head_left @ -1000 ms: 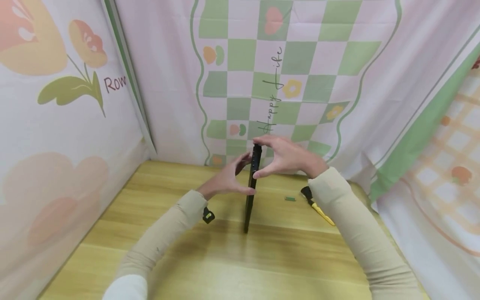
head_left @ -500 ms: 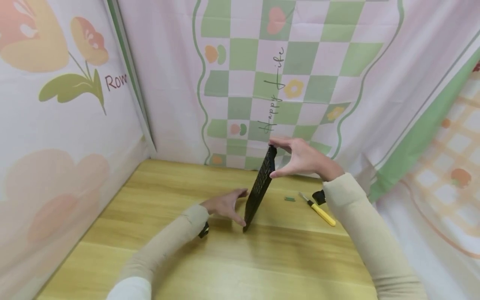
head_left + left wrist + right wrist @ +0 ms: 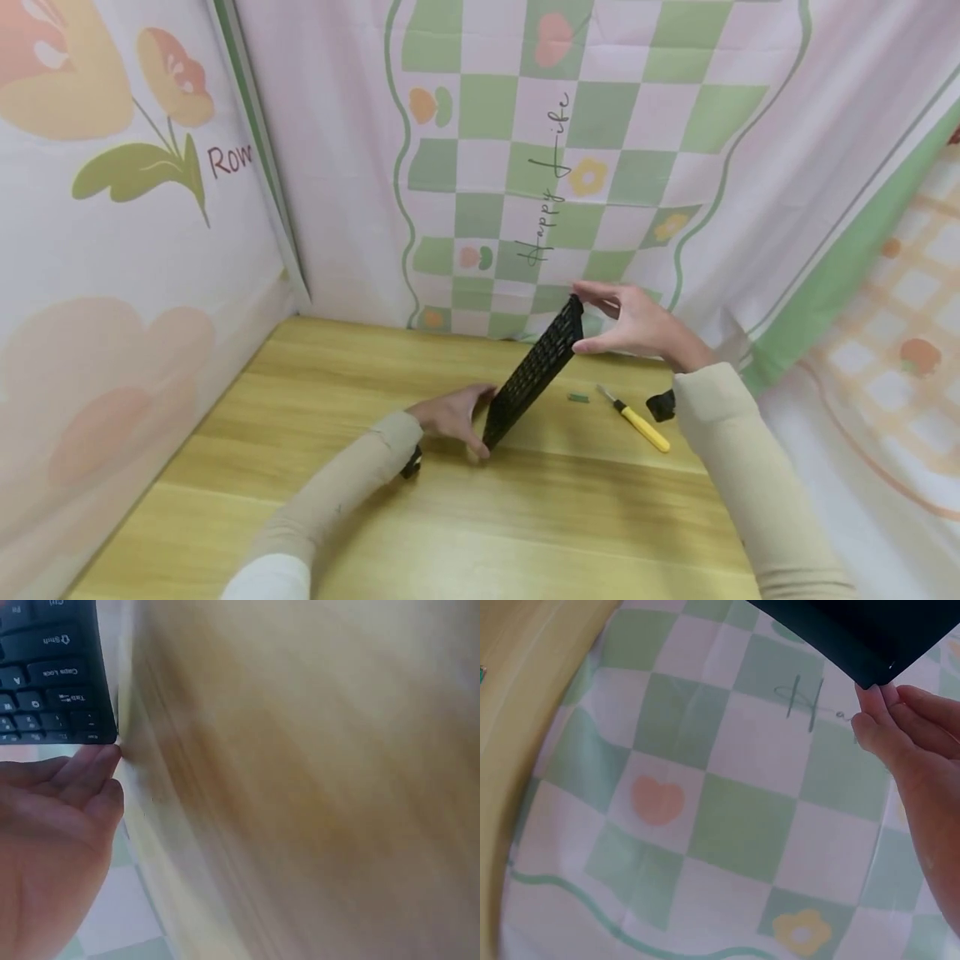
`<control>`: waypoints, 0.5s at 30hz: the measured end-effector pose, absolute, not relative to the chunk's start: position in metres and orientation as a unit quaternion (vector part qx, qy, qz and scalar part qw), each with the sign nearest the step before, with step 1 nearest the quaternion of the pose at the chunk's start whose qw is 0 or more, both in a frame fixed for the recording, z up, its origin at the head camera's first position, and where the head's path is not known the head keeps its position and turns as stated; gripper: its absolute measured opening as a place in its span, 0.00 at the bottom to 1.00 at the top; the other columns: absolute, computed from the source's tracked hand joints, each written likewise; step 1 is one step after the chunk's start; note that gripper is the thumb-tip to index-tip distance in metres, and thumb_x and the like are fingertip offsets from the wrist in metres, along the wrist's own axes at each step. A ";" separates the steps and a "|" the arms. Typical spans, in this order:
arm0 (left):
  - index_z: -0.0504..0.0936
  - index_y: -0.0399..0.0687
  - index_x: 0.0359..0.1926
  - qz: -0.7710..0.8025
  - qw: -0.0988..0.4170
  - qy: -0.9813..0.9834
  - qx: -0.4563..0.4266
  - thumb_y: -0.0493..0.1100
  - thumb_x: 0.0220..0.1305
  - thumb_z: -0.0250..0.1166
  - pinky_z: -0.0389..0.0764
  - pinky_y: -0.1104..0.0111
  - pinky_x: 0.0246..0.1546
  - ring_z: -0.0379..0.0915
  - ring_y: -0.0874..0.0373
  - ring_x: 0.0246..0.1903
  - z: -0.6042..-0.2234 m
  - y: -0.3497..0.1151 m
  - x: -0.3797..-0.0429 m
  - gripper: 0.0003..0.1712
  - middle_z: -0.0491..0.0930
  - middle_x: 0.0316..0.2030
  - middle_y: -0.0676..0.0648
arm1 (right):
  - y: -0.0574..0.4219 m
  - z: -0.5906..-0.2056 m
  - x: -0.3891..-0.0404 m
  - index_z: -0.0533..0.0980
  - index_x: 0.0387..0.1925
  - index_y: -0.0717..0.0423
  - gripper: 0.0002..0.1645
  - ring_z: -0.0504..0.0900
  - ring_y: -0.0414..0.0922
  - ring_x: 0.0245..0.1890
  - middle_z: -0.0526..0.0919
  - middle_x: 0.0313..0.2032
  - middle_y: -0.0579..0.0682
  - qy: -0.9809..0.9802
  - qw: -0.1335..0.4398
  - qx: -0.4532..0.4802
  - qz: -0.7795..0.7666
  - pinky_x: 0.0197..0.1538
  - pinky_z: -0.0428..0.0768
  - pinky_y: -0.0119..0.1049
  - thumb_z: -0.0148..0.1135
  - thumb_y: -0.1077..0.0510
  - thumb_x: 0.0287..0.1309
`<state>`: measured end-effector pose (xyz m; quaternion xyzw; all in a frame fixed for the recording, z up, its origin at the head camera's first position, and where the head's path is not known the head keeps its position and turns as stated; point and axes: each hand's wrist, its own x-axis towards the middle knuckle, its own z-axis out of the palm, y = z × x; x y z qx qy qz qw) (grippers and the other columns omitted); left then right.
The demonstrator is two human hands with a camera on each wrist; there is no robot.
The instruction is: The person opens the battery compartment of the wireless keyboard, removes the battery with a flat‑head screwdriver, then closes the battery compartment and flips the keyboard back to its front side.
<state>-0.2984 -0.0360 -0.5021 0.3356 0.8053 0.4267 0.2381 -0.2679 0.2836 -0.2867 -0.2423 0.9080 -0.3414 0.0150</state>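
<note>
A black keyboard (image 3: 534,367) is tilted over the table, its right end raised and its left end low near the wood. My right hand (image 3: 636,325) grips the raised end between thumb and fingers. At the low end my left hand (image 3: 453,417) holds the keyboard's edges, thumb on the near side and fingers on the far side. The left wrist view shows the keys and the left hand (image 3: 60,817) with its fingertips at the corner. In the right wrist view the keyboard's dark underside (image 3: 870,637) shows above the right hand (image 3: 922,735).
On the wooden table (image 3: 360,533), right of the keyboard, lie a small green piece (image 3: 578,397) and a screwdriver (image 3: 642,427) with a yellow and black handle. A checkered curtain (image 3: 487,167) hangs behind the table, with a printed cloth wall (image 3: 150,250) at left.
The keyboard has gone from nearly upright to leaning right, its keys coming into view. My right hand moved right with the top end; my left hand slid down to the low end.
</note>
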 end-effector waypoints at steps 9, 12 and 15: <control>0.46 0.37 0.84 0.445 0.205 0.807 0.330 0.41 0.44 0.86 0.53 0.45 0.84 0.52 0.39 0.82 -0.486 -0.081 -0.299 0.74 0.57 0.81 0.36 | 0.313 -0.308 -0.261 0.59 0.81 0.60 0.60 0.64 0.63 0.79 0.62 0.80 0.60 0.906 0.014 -0.270 -0.327 0.77 0.64 0.54 0.83 0.52 0.54; 0.47 0.40 0.84 0.450 0.195 0.808 0.327 0.41 0.44 0.86 0.51 0.44 0.84 0.50 0.38 0.82 -0.479 -0.100 -0.302 0.74 0.55 0.82 0.35 | 0.319 -0.320 -0.256 0.59 0.80 0.62 0.62 0.66 0.64 0.78 0.64 0.79 0.63 0.907 0.022 -0.274 -0.318 0.75 0.65 0.52 0.84 0.52 0.51; 0.47 0.41 0.84 0.457 0.188 0.807 0.324 0.40 0.43 0.87 0.48 0.44 0.84 0.47 0.37 0.83 -0.471 -0.116 -0.305 0.75 0.54 0.82 0.34 | 0.322 -0.334 -0.253 0.58 0.80 0.68 0.66 0.67 0.65 0.77 0.64 0.78 0.66 0.907 0.036 -0.279 -0.312 0.76 0.63 0.54 0.86 0.50 0.48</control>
